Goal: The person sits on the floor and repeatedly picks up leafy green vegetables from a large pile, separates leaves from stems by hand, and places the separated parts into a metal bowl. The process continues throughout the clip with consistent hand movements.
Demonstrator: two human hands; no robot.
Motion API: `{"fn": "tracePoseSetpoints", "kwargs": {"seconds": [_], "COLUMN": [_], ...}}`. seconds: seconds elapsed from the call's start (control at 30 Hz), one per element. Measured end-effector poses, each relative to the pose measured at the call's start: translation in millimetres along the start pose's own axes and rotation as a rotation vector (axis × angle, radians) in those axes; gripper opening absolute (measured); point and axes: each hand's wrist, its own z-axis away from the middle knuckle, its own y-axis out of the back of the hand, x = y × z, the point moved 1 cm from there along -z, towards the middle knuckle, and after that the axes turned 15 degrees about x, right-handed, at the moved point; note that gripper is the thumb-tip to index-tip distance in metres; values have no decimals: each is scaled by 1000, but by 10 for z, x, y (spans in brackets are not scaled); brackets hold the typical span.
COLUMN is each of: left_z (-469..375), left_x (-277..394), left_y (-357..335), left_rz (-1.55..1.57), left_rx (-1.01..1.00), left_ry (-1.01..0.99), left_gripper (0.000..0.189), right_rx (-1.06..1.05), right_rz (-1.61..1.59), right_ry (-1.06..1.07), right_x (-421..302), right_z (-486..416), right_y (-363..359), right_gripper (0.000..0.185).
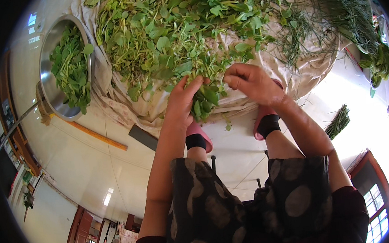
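Observation:
A bunch of leafy greens point(206, 100) is held in my left hand point(185, 100), its leaves hanging below the fingers towards my feet. My right hand point(254, 81) is just to the right, apart from the bunch, with its fingers curled and thumb against them; whether a small piece is pinched there is not plain. Beyond both hands a wide heap of loose green seedlings point(161, 32) covers a pale cloth point(268, 60) on the floor. At the left, a stainless steel basin point(47, 77) holds a pile of leafy greens point(70, 67).
Long thin green stalks point(349, 12) lie in a thick pile at the far right, with loose strands point(293, 36) beside them. A small green bundle point(338, 122) lies on the tiled floor point(123, 170). A wooden handle point(94, 133) and a dark flat object point(143, 137) are at the left.

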Motion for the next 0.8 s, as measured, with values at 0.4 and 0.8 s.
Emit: {"fn": "tracePoseSetpoints", "kwargs": {"seconds": [0.4, 0.8], "left_z": [-105, -91], "left_x": [-101, -44], "left_y": [27, 55], "left_rz": [236, 328], "left_rx": [-153, -201], "left_ry": [85, 86], "left_gripper": [27, 17], "right_rx": [-234, 216], "right_rz": [18, 568], "right_ry": [208, 444], "right_x": [-183, 708], "right_z": [85, -643], "right_y": [-10, 190], "right_gripper": [14, 25]}}
